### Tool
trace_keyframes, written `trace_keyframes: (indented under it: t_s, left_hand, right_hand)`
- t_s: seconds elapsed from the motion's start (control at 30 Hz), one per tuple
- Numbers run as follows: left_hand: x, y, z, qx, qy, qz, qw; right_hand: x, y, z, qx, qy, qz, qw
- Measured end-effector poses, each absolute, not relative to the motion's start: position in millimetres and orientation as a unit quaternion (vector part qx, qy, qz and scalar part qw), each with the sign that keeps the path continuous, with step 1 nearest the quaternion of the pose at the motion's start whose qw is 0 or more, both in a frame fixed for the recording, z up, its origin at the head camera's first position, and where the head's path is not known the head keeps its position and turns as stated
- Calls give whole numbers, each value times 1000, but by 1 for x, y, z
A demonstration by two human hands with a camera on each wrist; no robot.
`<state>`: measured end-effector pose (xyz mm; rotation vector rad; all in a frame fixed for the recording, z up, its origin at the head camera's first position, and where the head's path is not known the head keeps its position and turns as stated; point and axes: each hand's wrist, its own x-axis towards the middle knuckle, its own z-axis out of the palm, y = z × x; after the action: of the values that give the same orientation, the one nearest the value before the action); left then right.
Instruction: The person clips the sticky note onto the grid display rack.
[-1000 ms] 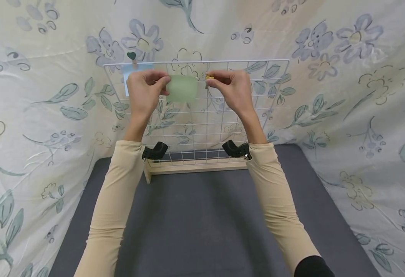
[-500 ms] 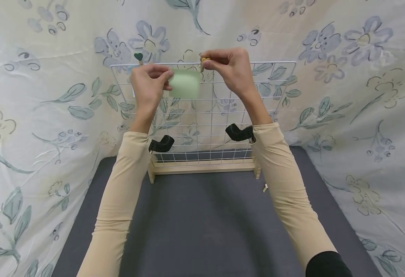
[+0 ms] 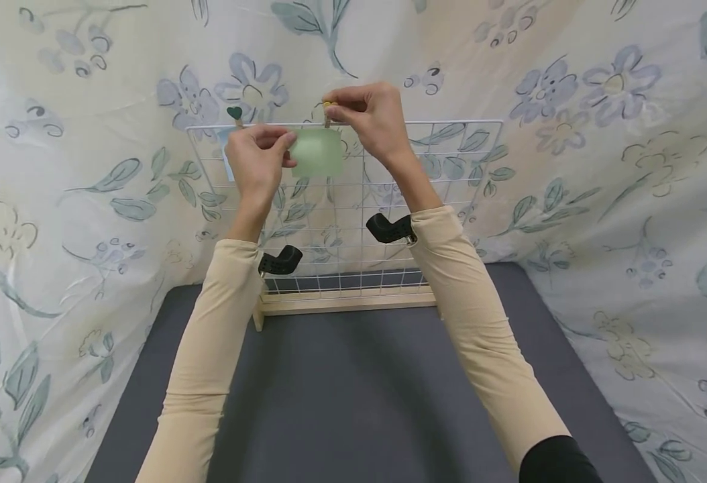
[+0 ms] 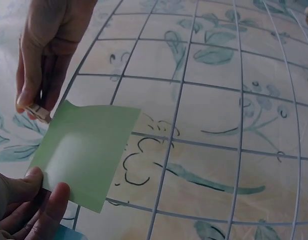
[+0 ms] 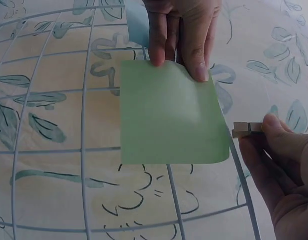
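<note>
My left hand (image 3: 257,157) pinches the left edge of a square green paper note (image 3: 318,154), thumb in front, against the top of a white wire grid panel (image 3: 450,122). Between thumb and fingers, my right hand (image 3: 377,124) grips a small wooden clothespin (image 5: 248,129) with a yellow decoration at its end. In the right wrist view the clothespin's tip lies right at the note's top edge and the grid's top wire. Behind my left hand a blue paper note (image 3: 229,171), partly hidden, hangs on the grid below a clothespin with a dark green heart (image 3: 235,113).
The grid stands in a light wooden base (image 3: 347,304) at the back of a dark grey table (image 3: 341,389). A floral cloth (image 3: 601,168) hangs behind and at both sides. Black wrist cameras (image 3: 281,260) stick out in front of both sleeves.
My right hand has moved up and left with the clothespin, from beside the green note to above its top edge. My left hand still holds the note in nearly the same place.
</note>
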<state>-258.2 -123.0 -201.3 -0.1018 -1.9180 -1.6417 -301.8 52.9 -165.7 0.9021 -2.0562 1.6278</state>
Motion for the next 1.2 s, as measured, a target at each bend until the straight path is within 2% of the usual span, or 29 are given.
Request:
trace_keyframes:
  t_s: [0.73, 1.03, 1.2]
  left_hand:
    - [-258, -123, -206, -25, -717, -619, 319]
    - [-250, -118, -206, -26, -710, -621, 331]
    - [-246, -115, -205, -21, -713, -616, 334]
  right_hand:
    - [-303, 36, -166, 313, -791, 487, 199]
    - [-301, 37, -167, 309, -806, 475, 171]
    - [-298, 38, -168, 306, -804, 480, 174]
